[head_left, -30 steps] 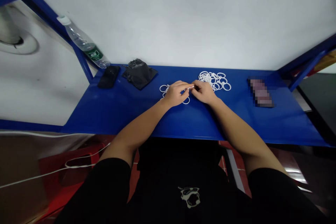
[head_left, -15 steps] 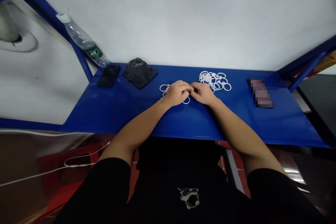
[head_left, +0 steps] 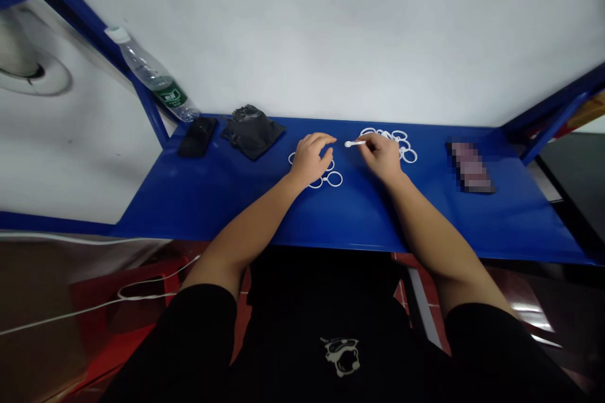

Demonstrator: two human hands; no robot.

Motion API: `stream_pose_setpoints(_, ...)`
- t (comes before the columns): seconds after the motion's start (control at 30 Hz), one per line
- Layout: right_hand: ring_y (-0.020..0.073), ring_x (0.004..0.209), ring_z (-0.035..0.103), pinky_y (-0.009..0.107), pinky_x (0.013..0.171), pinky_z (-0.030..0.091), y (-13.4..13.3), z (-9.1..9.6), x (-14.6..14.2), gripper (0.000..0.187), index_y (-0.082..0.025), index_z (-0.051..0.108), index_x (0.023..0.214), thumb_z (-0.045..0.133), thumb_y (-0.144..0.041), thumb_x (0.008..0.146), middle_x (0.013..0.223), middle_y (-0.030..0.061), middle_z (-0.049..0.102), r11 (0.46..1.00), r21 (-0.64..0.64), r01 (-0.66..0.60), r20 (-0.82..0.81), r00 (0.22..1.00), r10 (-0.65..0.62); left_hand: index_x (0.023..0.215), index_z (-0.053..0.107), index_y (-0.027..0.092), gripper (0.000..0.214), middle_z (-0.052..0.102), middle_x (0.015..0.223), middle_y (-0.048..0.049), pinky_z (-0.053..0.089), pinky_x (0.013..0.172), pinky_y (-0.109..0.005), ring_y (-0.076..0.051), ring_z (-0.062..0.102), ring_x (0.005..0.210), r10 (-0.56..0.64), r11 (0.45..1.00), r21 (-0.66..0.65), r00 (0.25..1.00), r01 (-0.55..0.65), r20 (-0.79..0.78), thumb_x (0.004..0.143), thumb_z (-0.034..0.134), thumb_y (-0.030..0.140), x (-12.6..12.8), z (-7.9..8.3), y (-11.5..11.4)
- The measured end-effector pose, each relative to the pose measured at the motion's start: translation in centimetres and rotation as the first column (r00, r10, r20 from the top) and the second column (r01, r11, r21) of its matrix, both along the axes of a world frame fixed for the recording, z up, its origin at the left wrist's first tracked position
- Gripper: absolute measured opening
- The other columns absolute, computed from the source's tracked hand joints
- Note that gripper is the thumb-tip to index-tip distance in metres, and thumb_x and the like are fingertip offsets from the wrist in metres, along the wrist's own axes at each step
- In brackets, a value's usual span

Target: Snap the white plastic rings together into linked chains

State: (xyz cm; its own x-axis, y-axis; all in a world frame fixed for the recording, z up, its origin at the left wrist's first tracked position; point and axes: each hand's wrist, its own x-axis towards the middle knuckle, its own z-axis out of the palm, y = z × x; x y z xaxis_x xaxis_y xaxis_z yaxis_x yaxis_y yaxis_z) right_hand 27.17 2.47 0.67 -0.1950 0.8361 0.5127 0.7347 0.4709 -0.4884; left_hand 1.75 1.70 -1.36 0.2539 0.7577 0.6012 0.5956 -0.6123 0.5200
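Between the thumb and fingers of my right hand [head_left: 384, 154] is a white plastic ring [head_left: 353, 143], seen edge-on with a small knob at its tip. My left hand [head_left: 310, 158] is over several joined white rings [head_left: 334, 179], thumb and fingers apart and nothing between them; it partly covers those rings. Behind and beside my right hand lies a heap of similar white rings [head_left: 408, 155], partly hidden by that hand. A gap of blue table [head_left: 265, 201] separates the two hands.
A black drawstring pouch [head_left: 255, 132] and a dark phone [head_left: 197, 136] lie at the left. A plastic bottle [head_left: 161, 85] leans against the blue frame in the corner. A blurred-out device [head_left: 471, 167] lies at the right. A white wall rises behind the table.
My hands, together before, have moved apart. My left fingers have opened, and my right hand has shifted right with a white ring in its pinch.
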Motion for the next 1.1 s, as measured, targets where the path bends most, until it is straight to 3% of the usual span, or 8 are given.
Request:
stream_pose_setpoints(0.13, 0.0291, 0.095, 0.077, 0.043, 0.086, 0.058, 1.1, 0.5, 2.3, 0.025, -0.022, 0.083, 0.119, 0.064, -0.027, 0.103, 0.106, 0.0113, 0.084, 0.960, 0.015, 0.278, 0.049, 0.959, -0.278, 0.113, 0.083, 0.026, 0.017, 0.082, 0.127, -0.0084, 0.053, 0.121, -0.059, -0.033, 0.072, 0.127, 0.052, 0.985, -0.156, 0.990, -0.072, -0.132, 0.102, 0.074, 0.017, -0.1, 0.0, 0.0)
stream_pose_setpoints(0.23, 0.0310, 0.102, 0.077, 0.046, 0.089, 0.058, 1.5, 1.1, 4.0, 0.039, -0.023, 0.082, 0.132, 0.064, -0.018, 0.097, 0.117, 0.0128, 0.084, 0.936, -0.034, 0.351, 0.164, 0.926, -0.341, 0.114, 0.082, 0.025, 0.022, 0.076, 0.145, -0.0126, 0.045, 0.128, -0.065, -0.040, 0.065, 0.141, 0.078, 0.977, -0.176, 0.971, -0.119, -0.227, 0.092, 0.084, 0.021, 0.2, -0.1, -0.4)
stream_pose_setpoints(0.37, 0.0313, 0.102, 0.075, 0.047, 0.087, 0.057, 1.2, 1.8, 5.1, 0.044, -0.023, 0.084, 0.131, 0.063, -0.013, 0.093, 0.119, 0.0141, 0.082, 0.923, -0.078, 0.376, 0.226, 0.909, -0.351, 0.120, 0.080, 0.022, 0.035, 0.066, 0.162, -0.0180, 0.033, 0.136, -0.072, -0.045, 0.054, 0.154, 0.151, 0.965, -0.166, 0.946, -0.204, -0.286, 0.086, 0.088, 0.024, 0.2, 0.1, -0.9)
stream_pose_setpoints(0.53, 0.0315, 0.101, 0.073, 0.049, 0.088, 0.057, 0.8, 2.0, 4.0, 0.037, -0.022, 0.085, 0.122, 0.062, -0.017, 0.092, 0.110, 0.0136, 0.080, 0.966, -0.025, 0.259, 0.147, 0.956, -0.253, 0.103, 0.081, 0.022, 0.011, 0.072, 0.149, -0.0169, 0.027, 0.137, -0.076, -0.044, 0.056, 0.149, 0.149, 0.948, -0.209, 0.917, -0.239, -0.371, 0.092, 0.080, 0.024, 0.0, 0.4, -1.1)
stream_pose_setpoints(0.67, 0.0290, 0.092, 0.072, 0.049, 0.088, 0.058, 0.0, 1.7, 1.9, 0.032, -0.024, 0.085, 0.118, 0.061, -0.022, 0.097, 0.103, 0.0108, 0.079, 0.999, 0.015, 0.053, 0.085, 0.995, -0.054, 0.098, 0.077, 0.024, 0.010, 0.080, 0.130, -0.0127, 0.031, 0.136, -0.072, -0.037, 0.066, 0.135, 0.128, 0.956, -0.203, 0.923, -0.212, -0.363, 0.099, 0.070, 0.016, 0.2, 0.8, -1.3)
stream_pose_setpoints(0.87, 0.0279, 0.095, 0.072, 0.044, 0.084, 0.059, -2.0, 0.7, -2.1, 0.029, -0.026, 0.081, 0.121, 0.063, -0.044, 0.109, 0.108, 0.0102, 0.080, 0.950, 0.021, -0.311, 0.077, 0.948, 0.308, 0.111, 0.071, 0.025, 0.010, 0.082, 0.096, -0.0041, 0.048, 0.122, -0.058, -0.030, 0.078, 0.101, 0.093, 0.980, -0.154, 0.973, -0.127, -0.210, 0.109, 0.066, 0.017, 0.8, 1.3, -1.4)
stream_pose_setpoints(0.97, 0.0245, 0.088, 0.070, 0.040, 0.079, 0.057, -2.0, 0.1, -2.8, 0.027, -0.025, 0.078, 0.116, 0.064, -0.048, 0.108, 0.110, 0.0097, 0.080, 0.930, 0.001, -0.367, 0.063, 0.928, 0.366, 0.112, 0.071, 0.024, 0.013, 0.081, 0.095, -0.0030, 0.058, 0.103, -0.046, -0.027, 0.080, 0.097, 0.035, 0.992, -0.120, 0.994, -0.048, -0.108, 0.104, 0.072, 0.014, 0.8, 0.9, -1.1)
stream_pose_setpoints(1.1, 0.0212, 0.076, 0.065, 0.038, 0.074, 0.053, -1.6, -0.3, -2.3, 0.019, -0.024, 0.074, 0.104, 0.064, -0.040, 0.107, 0.095, 0.0067, 0.078, 0.941, -0.024, -0.338, 0.042, 0.940, 0.339, 0.115, 0.071, 0.024, 0.012, 0.082, 0.105, -0.0039, 0.062, 0.094, -0.037, -0.022, 0.079, 0.099, -0.056, 0.996, -0.067, 0.996, 0.062, 0.076, 0.106, 0.073, 0.017, 0.9, 0.2, -1.0)
